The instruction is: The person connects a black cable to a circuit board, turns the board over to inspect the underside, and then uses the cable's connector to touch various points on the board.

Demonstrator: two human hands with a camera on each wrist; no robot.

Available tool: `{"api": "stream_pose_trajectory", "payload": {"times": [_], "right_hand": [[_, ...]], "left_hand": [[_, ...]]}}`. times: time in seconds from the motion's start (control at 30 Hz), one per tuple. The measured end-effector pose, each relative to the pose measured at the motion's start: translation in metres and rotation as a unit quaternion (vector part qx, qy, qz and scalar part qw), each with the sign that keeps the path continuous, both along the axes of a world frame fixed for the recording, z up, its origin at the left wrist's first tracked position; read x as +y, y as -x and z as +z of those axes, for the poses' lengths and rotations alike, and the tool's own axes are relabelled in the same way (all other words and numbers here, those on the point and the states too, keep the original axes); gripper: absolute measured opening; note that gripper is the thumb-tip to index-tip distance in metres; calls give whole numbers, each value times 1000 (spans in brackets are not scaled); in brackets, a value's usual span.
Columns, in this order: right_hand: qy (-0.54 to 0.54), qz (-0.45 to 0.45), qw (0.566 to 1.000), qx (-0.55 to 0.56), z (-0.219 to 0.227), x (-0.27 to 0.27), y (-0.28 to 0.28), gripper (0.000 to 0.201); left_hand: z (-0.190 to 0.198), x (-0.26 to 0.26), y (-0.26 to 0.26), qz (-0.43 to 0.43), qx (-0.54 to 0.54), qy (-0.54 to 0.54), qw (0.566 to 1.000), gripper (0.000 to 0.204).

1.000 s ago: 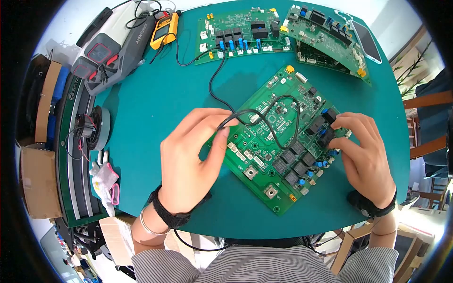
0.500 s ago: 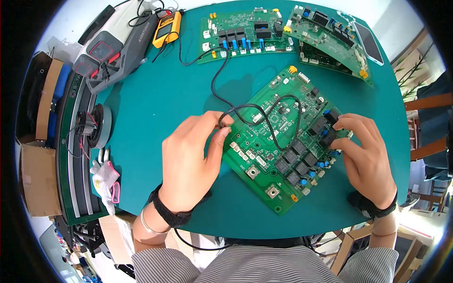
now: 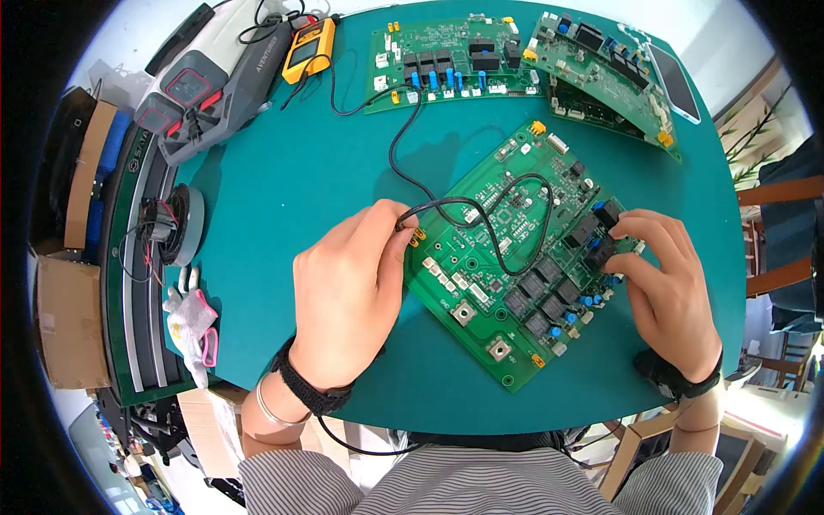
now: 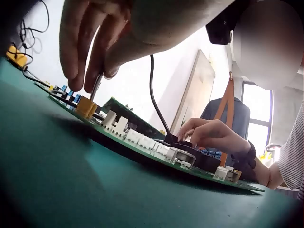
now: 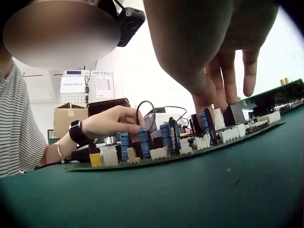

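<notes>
head view: the circuit board (image 3: 481,257) lies on the green table (image 3: 257,249), below the yellow meter (image 3: 309,53). the left hand (image 3: 348,296) pinches the black cable (image 3: 468,201) at the board's left corner. the right hand (image 3: 674,292) grips a black block (image 3: 601,249), finger spacing narrow.

left wrist view: a metal pin (image 4: 96,88) extends from the left fingertips to the yellow connector (image 4: 86,108).

right wrist view: the right fingertips are beside blue parts (image 5: 143,143).

Head view: pinched tip of black cable (image 3: 460,201) hidden by left hand (image 3: 348,287), left of centre. Lower board (image 3: 601,118), upper right, partly covered by upper board (image 3: 605,73). Left wrist view: left hand cut off at top edge.
</notes>
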State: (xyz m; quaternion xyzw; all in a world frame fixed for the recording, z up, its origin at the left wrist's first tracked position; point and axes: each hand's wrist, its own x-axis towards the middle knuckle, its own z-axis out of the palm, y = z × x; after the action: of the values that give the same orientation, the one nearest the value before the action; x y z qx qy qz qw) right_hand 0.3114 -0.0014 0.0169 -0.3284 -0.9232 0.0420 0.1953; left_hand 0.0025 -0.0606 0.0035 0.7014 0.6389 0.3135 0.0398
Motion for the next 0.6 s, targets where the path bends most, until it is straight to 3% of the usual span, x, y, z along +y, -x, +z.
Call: {"api": "stream_pose_trajectory", "payload": {"times": [0.3, 0.5, 0.6], "right_hand": [[1, 2, 1000, -3, 0, 0, -1, 28], [0, 3, 1000, -3, -1, 0, -2, 29], [0, 3, 1000, -4, -1, 0, -2, 28]], "left_hand": [[2, 0, -2, 11, 33, -44, 998, 8], [0, -1, 0, 6, 60, -33, 998, 7], [-1, -3, -2, 25, 79, 28, 996, 7]]}}
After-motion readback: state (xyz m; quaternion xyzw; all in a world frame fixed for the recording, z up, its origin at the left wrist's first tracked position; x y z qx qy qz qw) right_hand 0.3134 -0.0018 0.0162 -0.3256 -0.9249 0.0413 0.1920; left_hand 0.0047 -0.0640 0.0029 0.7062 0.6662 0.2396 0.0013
